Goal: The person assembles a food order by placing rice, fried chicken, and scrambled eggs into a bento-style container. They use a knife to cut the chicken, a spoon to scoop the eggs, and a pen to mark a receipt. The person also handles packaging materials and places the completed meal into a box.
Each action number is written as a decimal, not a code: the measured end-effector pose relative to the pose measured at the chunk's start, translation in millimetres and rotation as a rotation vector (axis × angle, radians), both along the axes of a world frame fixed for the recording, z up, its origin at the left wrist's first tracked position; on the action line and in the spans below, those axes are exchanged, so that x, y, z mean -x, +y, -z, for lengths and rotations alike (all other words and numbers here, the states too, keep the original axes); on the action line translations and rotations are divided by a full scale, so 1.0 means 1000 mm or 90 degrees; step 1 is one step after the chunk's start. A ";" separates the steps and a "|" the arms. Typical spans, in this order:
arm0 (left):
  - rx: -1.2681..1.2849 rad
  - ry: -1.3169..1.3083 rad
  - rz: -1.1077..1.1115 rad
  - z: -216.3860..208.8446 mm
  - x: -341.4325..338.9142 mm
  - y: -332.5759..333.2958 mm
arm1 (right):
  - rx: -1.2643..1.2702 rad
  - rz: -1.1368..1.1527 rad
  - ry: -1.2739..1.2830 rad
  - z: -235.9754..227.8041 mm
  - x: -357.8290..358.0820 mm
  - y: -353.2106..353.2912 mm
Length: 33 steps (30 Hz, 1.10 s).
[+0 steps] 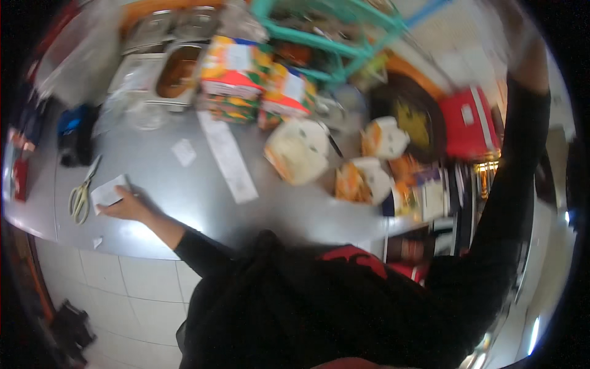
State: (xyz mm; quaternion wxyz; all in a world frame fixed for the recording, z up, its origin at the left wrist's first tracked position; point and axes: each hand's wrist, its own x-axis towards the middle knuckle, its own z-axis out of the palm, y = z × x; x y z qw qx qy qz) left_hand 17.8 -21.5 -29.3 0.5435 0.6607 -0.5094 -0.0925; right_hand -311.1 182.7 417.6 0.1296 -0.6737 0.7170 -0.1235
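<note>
Head view shows us our left hand (pixel 126 206) flat on a paper slip (pixel 109 190) beside scissors (pixel 81 194) on the bench (pixel 184 203), while our raised right hand's grip we cannot tell.

Grey steel worktop (pixel 184 203) catches some glare near its front edge, white tiled floor (pixel 135 313) below, teal metal rack (pixel 332 31) at the back edge.

On the surface (pixel 184 203), the left hand (pixel 126 206) rests on a paper slip (pixel 109 190) just right of the scissors (pixel 80 197), a long receipt (pixel 228 157) lies further right, and open food boxes (pixel 301 150) sit beyond it, before stacked cartons (pixel 236 77).
</note>
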 end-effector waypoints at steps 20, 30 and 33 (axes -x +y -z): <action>0.026 0.002 -0.012 0.007 -0.007 -0.007 | 0.061 0.226 0.020 0.156 0.006 0.263; 0.007 0.167 -0.017 -0.014 0.001 0.000 | 0.060 -0.088 -0.065 0.120 0.000 -0.013; -0.008 0.197 0.013 -0.011 0.005 -0.002 | 0.119 -0.097 -0.092 0.137 0.004 -0.105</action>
